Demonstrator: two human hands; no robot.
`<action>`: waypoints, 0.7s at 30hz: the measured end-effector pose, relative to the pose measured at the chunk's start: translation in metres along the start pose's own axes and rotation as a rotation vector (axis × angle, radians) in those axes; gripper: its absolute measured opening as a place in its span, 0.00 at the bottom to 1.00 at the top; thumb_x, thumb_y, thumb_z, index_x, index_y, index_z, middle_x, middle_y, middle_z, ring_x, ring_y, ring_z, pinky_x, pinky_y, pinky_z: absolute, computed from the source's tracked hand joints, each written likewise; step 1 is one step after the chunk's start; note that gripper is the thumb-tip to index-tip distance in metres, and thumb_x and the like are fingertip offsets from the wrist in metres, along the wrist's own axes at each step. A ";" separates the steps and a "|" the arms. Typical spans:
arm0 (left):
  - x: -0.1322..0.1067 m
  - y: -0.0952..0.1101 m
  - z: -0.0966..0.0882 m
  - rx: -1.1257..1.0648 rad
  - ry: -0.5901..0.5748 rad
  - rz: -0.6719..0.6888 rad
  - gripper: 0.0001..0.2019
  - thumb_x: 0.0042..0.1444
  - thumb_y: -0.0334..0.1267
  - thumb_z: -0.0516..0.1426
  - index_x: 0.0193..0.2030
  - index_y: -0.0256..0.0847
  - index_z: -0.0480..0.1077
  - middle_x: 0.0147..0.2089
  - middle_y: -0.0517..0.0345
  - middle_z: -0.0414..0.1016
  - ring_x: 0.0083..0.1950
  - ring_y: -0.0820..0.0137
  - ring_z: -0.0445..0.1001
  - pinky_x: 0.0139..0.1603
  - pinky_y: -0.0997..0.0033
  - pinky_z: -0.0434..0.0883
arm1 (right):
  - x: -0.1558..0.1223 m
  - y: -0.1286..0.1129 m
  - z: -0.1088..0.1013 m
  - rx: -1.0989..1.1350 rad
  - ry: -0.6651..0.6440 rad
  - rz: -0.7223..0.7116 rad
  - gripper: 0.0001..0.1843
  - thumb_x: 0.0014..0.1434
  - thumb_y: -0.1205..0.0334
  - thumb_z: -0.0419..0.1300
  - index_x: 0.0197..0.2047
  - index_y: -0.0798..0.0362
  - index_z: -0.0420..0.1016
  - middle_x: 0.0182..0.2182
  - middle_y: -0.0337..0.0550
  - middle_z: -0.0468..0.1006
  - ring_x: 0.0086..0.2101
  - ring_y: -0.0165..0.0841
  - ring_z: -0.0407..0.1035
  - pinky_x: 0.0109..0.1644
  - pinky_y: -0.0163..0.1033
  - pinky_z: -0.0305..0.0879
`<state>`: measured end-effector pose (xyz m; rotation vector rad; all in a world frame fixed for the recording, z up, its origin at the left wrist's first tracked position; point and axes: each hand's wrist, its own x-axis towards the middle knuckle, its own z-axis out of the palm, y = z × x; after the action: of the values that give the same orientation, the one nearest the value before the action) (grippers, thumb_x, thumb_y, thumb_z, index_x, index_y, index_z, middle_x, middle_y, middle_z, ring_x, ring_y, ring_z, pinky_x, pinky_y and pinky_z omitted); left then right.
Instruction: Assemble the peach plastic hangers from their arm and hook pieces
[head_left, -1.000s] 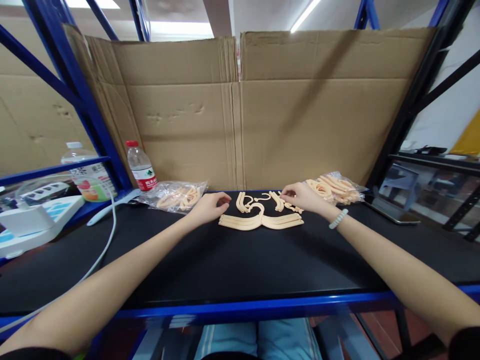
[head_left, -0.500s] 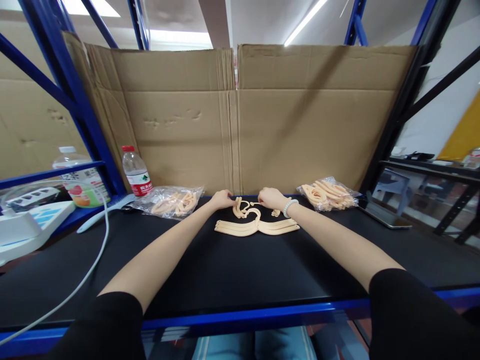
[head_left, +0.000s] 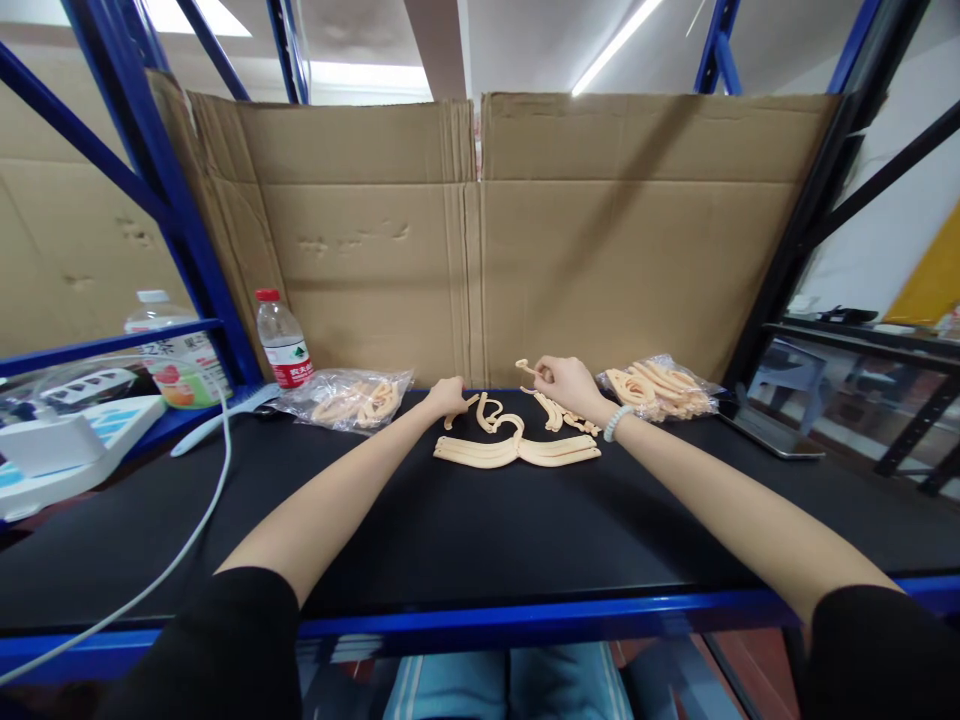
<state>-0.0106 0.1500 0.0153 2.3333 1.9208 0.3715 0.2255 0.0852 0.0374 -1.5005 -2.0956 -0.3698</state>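
My left hand (head_left: 448,395) is pinched on a slim beige plastic hanger part (head_left: 471,402) at the back of the table. My right hand (head_left: 568,384) is raised slightly, its fingers closed on a small beige hanger piece (head_left: 525,368) that points left. Between and in front of both hands lies a beige folding clothes hanger (head_left: 484,456), its hook upward and its arms spread. Loose curved hanger parts (head_left: 489,413) rest behind the hanger. More loose parts (head_left: 553,413) lie under my right hand, partly covered by it.
Clear bags of beige parts lie at the left (head_left: 360,398) and right (head_left: 660,388). A red-capped bottle (head_left: 285,345) stands at the back left, near a white cable (head_left: 202,510) and power strip (head_left: 112,430). A flat grey device (head_left: 772,437) lies far right. Cardboard (head_left: 600,240) walls the back.
My right hand has risen and moved right, bringing up the small hanger piece and uncovering loose parts. My left hand has shifted slightly, with a slim part now showing at its fingers.
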 end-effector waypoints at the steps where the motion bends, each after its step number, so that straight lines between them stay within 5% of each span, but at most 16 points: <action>1: -0.001 -0.001 -0.001 -0.001 0.001 0.001 0.17 0.56 0.37 0.59 0.52 0.35 0.68 0.46 0.50 0.76 0.46 0.65 0.75 0.49 0.62 0.71 | -0.004 0.002 -0.002 0.097 0.013 0.013 0.08 0.58 0.65 0.54 0.35 0.54 0.75 0.24 0.41 0.78 0.26 0.32 0.72 0.32 0.34 0.62; 6: -0.011 -0.011 -0.010 0.002 0.035 0.013 0.23 0.48 0.27 0.58 0.54 0.34 0.69 0.42 0.50 0.79 0.46 0.64 0.76 0.45 0.74 0.70 | -0.022 0.010 -0.009 0.691 0.027 0.105 0.06 0.54 0.66 0.55 0.32 0.56 0.74 0.20 0.41 0.76 0.20 0.30 0.72 0.26 0.33 0.66; 11: -0.026 -0.021 -0.016 -0.001 0.037 0.056 0.19 0.51 0.35 0.57 0.51 0.35 0.71 0.42 0.50 0.80 0.44 0.64 0.77 0.42 0.75 0.70 | -0.031 0.005 -0.011 1.117 0.023 0.288 0.08 0.53 0.64 0.55 0.33 0.59 0.73 0.26 0.48 0.78 0.26 0.32 0.75 0.27 0.33 0.71; 15: -0.032 -0.021 -0.016 -0.006 0.006 0.080 0.20 0.45 0.40 0.61 0.46 0.37 0.74 0.42 0.52 0.80 0.42 0.65 0.77 0.40 0.75 0.70 | -0.040 -0.007 -0.014 1.229 -0.053 0.360 0.10 0.54 0.59 0.57 0.31 0.59 0.73 0.29 0.49 0.78 0.25 0.31 0.74 0.24 0.31 0.69; 21: -0.028 -0.015 -0.013 -0.034 -0.027 0.067 0.12 0.38 0.28 0.59 0.33 0.38 0.78 0.33 0.54 0.81 0.39 0.63 0.78 0.39 0.74 0.71 | -0.055 -0.023 -0.019 1.228 -0.144 0.373 0.15 0.46 0.60 0.67 0.36 0.57 0.70 0.36 0.50 0.78 0.25 0.31 0.75 0.22 0.30 0.69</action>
<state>-0.0329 0.1242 0.0213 2.3730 1.8136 0.3729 0.2221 0.0245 0.0241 -1.0535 -1.4964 1.0103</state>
